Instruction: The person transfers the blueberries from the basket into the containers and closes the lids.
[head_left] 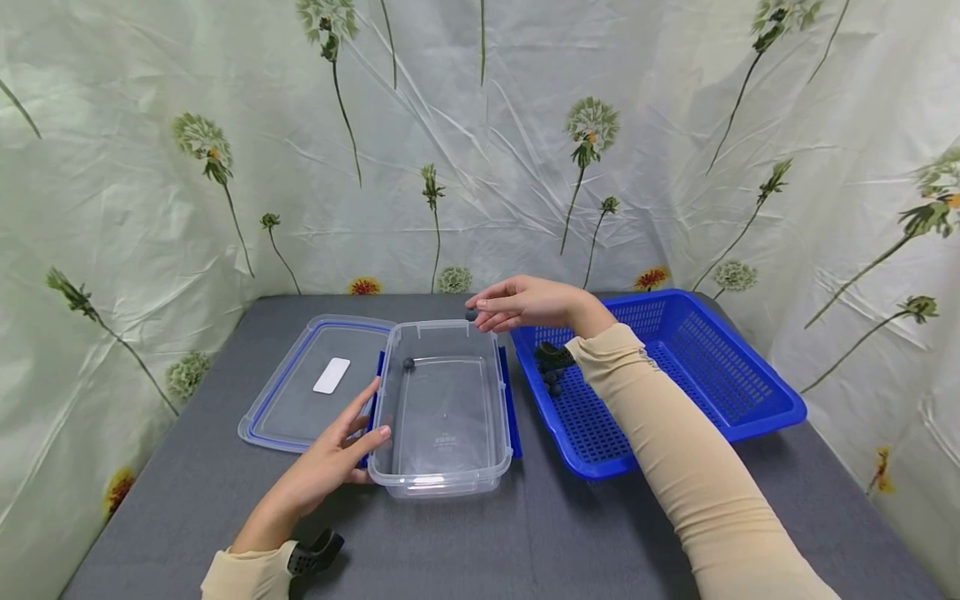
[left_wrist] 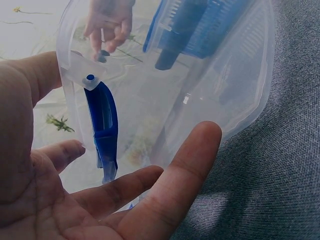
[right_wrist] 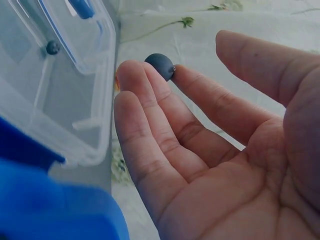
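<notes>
A clear plastic box (head_left: 450, 417) with blue side latches sits uncovered in the middle of the table. One blueberry (head_left: 408, 363) lies inside, towards its far left corner. My left hand (head_left: 330, 467) rests against the box's left side, fingers spread around the blue latch (left_wrist: 104, 125) and thumb at the rim. Over the far right corner of the box is my right hand (head_left: 528, 304). It pinches another blueberry (right_wrist: 158, 66) between index and middle fingertips, thumb held apart. Several blueberries (head_left: 553, 383) sit in the left end of a blue basket (head_left: 780, 408), partly hidden by the right wrist's black camera.
The box's clear lid (head_left: 288, 400), with a blue seal and a white label (head_left: 332, 376), lies flat to the left, next to the box. The blue basket stands to the right, under my right forearm. A flower-printed cloth (head_left: 495, 167) hangs behind the grey table.
</notes>
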